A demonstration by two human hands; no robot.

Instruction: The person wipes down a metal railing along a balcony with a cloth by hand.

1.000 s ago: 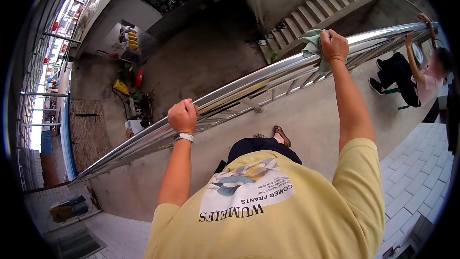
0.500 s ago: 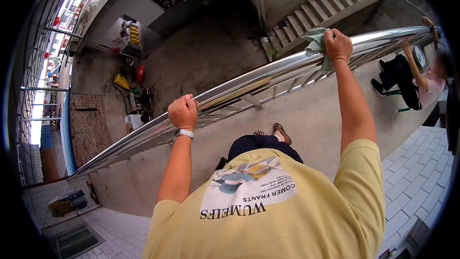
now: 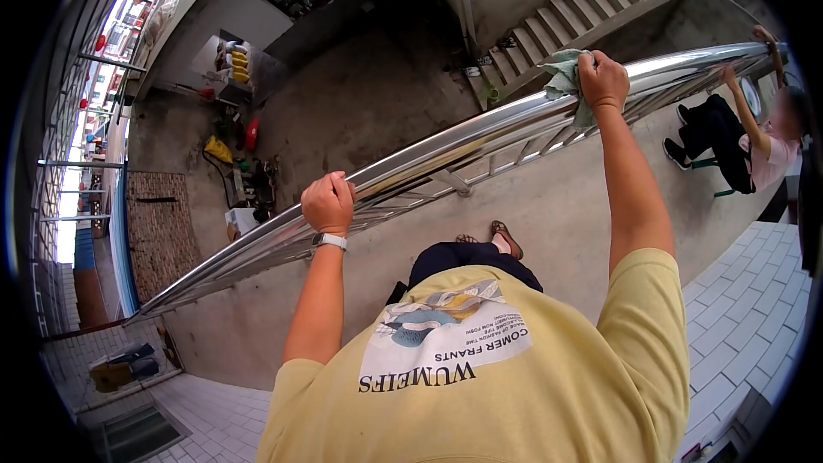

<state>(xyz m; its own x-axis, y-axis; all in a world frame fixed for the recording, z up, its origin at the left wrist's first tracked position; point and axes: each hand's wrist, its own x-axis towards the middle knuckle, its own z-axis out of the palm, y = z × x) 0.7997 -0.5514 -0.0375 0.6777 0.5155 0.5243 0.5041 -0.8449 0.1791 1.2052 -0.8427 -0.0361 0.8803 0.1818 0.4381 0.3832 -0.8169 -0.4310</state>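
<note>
A shiny metal railing (image 3: 446, 147) runs slantwise across the head view, from low on the left to high on the right. My left hand (image 3: 327, 203) is closed round its top rail, with a pale watch on the wrist. Farther right, my right hand (image 3: 603, 81) grips a light green cloth (image 3: 564, 74) against the same rail. Part of the cloth hangs down below the fingers on the near side. My palms and the undersides of the fingers are hidden.
At the far right a seated person (image 3: 771, 141) reaches up to the railing with both hands. Beyond the railing, lower down, are a concrete yard (image 3: 351, 111), concrete stairs (image 3: 574, 24) and a yellow bag (image 3: 218, 147). White brick-patterned wall (image 3: 746, 309) stands on my right.
Almost nothing has moved. Both hands stay at the same spots on the railing, and the view has shifted very slightly.
</note>
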